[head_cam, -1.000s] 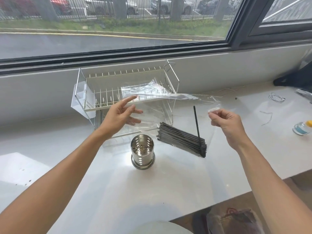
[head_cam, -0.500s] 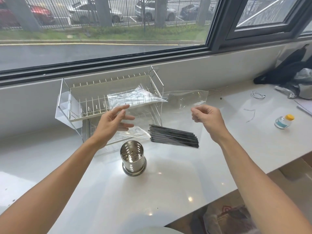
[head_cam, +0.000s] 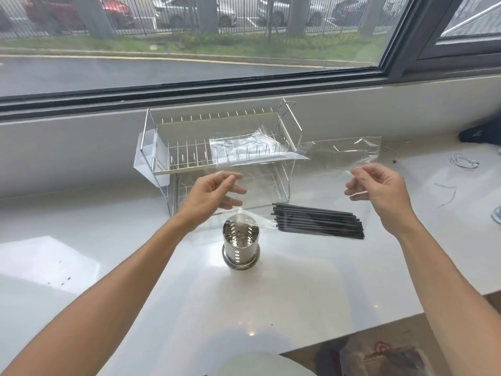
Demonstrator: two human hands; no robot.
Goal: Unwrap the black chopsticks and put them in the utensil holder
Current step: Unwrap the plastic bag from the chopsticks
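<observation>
While my left hand [head_cam: 214, 195] and right hand [head_cam: 379, 189] pinch the clear plastic wrapper [head_cam: 339, 156] up high, the black chopsticks [head_cam: 317, 221] lie beside the metal utensil holder [head_cam: 240, 246].

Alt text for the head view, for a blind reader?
Both hands, left hand and right hand, hold an emptied clear wrapper above black chopsticks lying on a white counter, beside an empty steel utensil holder.
</observation>
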